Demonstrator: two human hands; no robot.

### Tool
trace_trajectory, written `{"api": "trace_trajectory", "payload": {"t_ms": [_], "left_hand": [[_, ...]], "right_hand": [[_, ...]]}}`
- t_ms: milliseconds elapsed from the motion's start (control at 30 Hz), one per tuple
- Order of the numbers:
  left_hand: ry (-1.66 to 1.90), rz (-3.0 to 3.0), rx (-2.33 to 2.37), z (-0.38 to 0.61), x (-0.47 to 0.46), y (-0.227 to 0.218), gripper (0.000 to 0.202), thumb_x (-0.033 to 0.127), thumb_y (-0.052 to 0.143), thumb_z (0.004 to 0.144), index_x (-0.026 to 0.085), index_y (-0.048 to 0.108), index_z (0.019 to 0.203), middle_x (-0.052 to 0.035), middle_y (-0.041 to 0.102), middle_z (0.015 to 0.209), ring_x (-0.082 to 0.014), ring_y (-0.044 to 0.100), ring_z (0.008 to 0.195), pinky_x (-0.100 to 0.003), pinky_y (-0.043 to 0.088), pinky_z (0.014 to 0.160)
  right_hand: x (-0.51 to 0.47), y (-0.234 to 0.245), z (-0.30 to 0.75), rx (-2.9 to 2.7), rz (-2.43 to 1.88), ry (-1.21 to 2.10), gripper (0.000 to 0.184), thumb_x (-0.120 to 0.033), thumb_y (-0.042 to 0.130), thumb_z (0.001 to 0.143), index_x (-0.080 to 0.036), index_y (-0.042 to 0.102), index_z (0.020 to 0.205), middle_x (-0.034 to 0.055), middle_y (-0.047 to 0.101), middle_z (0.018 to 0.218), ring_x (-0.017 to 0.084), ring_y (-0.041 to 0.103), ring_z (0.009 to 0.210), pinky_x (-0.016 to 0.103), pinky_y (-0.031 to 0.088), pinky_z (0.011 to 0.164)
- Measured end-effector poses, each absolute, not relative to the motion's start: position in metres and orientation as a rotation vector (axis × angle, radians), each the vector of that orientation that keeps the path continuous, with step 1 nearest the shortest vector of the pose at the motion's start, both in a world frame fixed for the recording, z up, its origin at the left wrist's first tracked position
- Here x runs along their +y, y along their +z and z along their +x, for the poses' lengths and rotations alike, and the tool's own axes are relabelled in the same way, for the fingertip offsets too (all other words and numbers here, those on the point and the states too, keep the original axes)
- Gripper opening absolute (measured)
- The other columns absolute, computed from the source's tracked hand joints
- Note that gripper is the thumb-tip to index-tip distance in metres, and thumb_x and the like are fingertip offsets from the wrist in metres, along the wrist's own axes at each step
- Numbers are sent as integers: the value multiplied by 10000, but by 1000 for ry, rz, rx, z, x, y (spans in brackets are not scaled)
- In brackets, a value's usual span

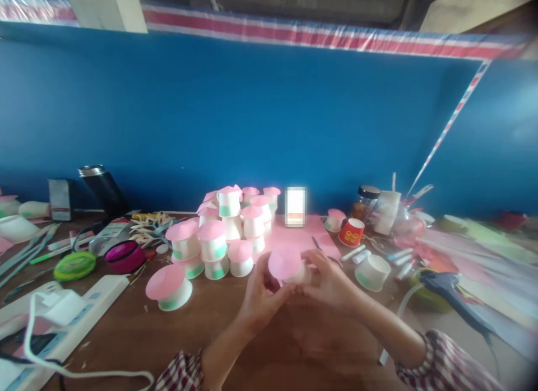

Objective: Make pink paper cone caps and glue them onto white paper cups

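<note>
Both my hands meet over the middle of the brown table (126,318). My left hand (261,293) and my right hand (330,280) are both closed on a small white paper cup with a pink round paper lid (286,264), tilted so the lid faces me. Behind it stands a pile of several like cups with pink lids (227,228). One more capped cup (169,288) sits apart to the left. A pink paper sheet (309,234) lies behind my hands.
A white power strip (79,312) with a cord lies at front left, by green (74,265) and magenta (124,255) tape rolls and a black flask (103,189). Right: a red cup (351,232), a plain white cup (372,272), a jar (366,201), a blue glue gun (445,284).
</note>
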State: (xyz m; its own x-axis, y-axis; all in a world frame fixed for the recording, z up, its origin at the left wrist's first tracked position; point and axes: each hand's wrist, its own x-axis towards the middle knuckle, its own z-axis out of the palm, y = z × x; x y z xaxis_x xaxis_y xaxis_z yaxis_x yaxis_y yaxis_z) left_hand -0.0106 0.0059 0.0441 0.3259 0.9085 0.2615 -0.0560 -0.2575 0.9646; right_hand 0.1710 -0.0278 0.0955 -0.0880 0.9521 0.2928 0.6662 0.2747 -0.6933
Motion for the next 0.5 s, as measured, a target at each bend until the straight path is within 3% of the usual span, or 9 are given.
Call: {"api": "trace_trajectory", "payload": {"t_ms": [67,233,500], "left_hand": [[1161,1520,812,-12,4,44,680,370,698,738,216,342,1296,0,580,831,-85,486,597,-216,424,546],[1248,1561,974,-9,-5,39,424,376,514,868,218,399,1245,-110,546,1199,-106,551,701,-270,476,654],[1169,1927,887,-1,-10,11,371,245,491,864,225,404,1224,-72,594,1059,-71,499,536,-261,496,598]], "right_hand": [[-24,99,172,-1850,-1479,531,435,-337,739,653,-197,582,1033,76,619,998,228,619,888,336,509,741],[9,112,184,-1767,-1429,593,440,-335,695,707,-203,578,1110,66,652,1014,225,623,909,344,503,764],[119,143,165,-1495,-1351,455,401,-387,702,671,-152,591,976,86,663,964,222,622,882,335,489,744]]}}
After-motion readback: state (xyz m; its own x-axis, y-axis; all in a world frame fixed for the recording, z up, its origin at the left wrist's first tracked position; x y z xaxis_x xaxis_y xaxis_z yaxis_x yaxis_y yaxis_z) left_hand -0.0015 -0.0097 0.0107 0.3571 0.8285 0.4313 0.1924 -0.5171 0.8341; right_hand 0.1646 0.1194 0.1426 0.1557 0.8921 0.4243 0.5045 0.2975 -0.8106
